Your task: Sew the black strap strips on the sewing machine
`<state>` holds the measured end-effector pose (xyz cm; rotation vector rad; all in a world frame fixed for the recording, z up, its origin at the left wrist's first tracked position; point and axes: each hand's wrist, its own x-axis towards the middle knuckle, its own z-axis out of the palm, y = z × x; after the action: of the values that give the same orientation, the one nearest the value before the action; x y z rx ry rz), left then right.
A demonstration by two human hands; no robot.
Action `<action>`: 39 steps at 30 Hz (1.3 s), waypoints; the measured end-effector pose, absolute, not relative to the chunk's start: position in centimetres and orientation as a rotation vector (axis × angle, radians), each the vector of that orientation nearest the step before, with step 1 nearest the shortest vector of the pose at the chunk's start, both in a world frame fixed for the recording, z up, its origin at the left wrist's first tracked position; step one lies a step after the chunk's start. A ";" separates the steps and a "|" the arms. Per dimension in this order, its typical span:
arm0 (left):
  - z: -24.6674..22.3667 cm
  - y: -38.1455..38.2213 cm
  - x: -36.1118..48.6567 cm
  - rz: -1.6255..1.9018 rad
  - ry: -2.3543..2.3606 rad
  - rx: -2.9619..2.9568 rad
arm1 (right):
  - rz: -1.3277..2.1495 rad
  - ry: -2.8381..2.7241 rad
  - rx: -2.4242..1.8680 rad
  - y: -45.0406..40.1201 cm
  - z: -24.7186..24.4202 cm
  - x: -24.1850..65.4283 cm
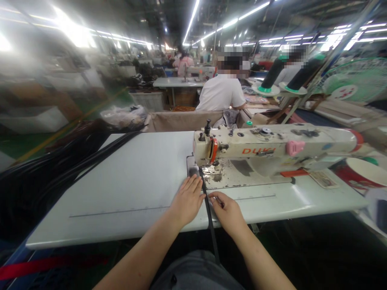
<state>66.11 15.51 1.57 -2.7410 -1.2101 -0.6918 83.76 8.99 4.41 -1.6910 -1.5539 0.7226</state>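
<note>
Head view shows left hand (190,198) flat, right hand (227,210) curled, its grip unclear, flanking a narrow black strip (209,213).

The strip (213,237) lay between the left hand (188,199) and right hand (229,210). The sewing machine (260,141) stood on the table (136,169), ahead of the right hand.

Sewing workshop, factory-sized. Landmark: sewing machine (272,147), mounted in a pale table (127,181) with printed ruler lines. Behind machine: person in white shirt (219,93), back turned; farther back, second worktable (165,82) and person in pink (184,64). High above machine: rows of strip lights (191,21). Behind its right half: big thread cones (273,74), green fan (361,82). Left of machine: heaped black strips (33,185).
</note>
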 end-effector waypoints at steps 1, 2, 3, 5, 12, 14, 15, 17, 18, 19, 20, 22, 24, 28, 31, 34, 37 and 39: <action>1.6 15.5 66.1 -0.681 -1.206 -2.744 | 0.726 -1.543 -1.685 8.9 4.4 83.8; 1.6 15.5 66.1 -0.673 -1.202 -2.749 | 0.729 -1.533 -1.679 8.9 4.4 83.8; 1.6 15.5 66.1 -0.671 -1.198 -2.753 | 0.732 -1.524 -1.675 8.9 4.4 83.8; 1.6 15.5 66.0 -0.684 -1.189 -2.755 | 0.738 -1.508 -1.669 8.8 4.3 83.9; 1.3 15.6 65.9 -0.705 -1.190 -2.767 | 0.770 -1.459 -1.645 8.9 4.4 83.9; 1.3 15.6 66.0 -0.693 -1.195 -2.779 | 0.773 -1.450 -1.637 9.0 4.6 83.9; 1.3 15.6 65.9 -0.689 -1.197 -2.782 | 0.775 -1.446 -1.634 9.0 4.6 83.9; 1.2 15.6 65.8 -0.678 -1.194 -2.785 | 0.777 -1.437 -1.628 9.0 4.7 83.9; 1.1 15.7 65.8 -0.668 -1.186 -2.787 | 0.777 -1.433 -1.624 9.0 4.7 83.9; 1.0 15.8 65.7 -0.654 -1.176 -2.790 | 0.776 -1.429 -1.620 9.0 4.7 83.9; 0.8 15.8 65.6 -0.641 -1.167 -2.794 | 0.774 -1.424 -1.615 9.0 4.6 84.0; 0.6 16.0 65.4 -0.622 -1.158 -2.802 | 0.776 -1.416 -1.606 9.0 4.4 84.0; 0.5 16.1 65.3 -0.626 -1.158 -2.809 | 0.785 -1.407 -1.602 9.0 4.3 84.1; 0.5 16.1 65.3 -0.647 -1.150 -2.809 | 0.798 -1.395 -1.608 9.1 4.2 84.2; 0.5 16.0 65.4 -0.664 -1.158 -2.809 | 0.795 -1.402 -1.604 9.2 4.2 84.2; 0.7 15.9 65.6 -0.692 -1.170 -2.797 | 0.797 -1.403 -1.603 9.1 4.2 84.2; 1.0 15.8 65.7 -0.692 -1.176 -2.772 | 0.811 -1.396 -1.602 9.1 4.2 84.2; 1.1 15.7 65.8 -0.674 -1.181 -2.770 | 0.813 -1.394 -1.597 9.0 4.3 84.2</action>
<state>65.79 15.75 1.09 -2.7702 -1.1807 -0.6735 84.20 9.05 4.26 -1.5972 -1.3939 0.8132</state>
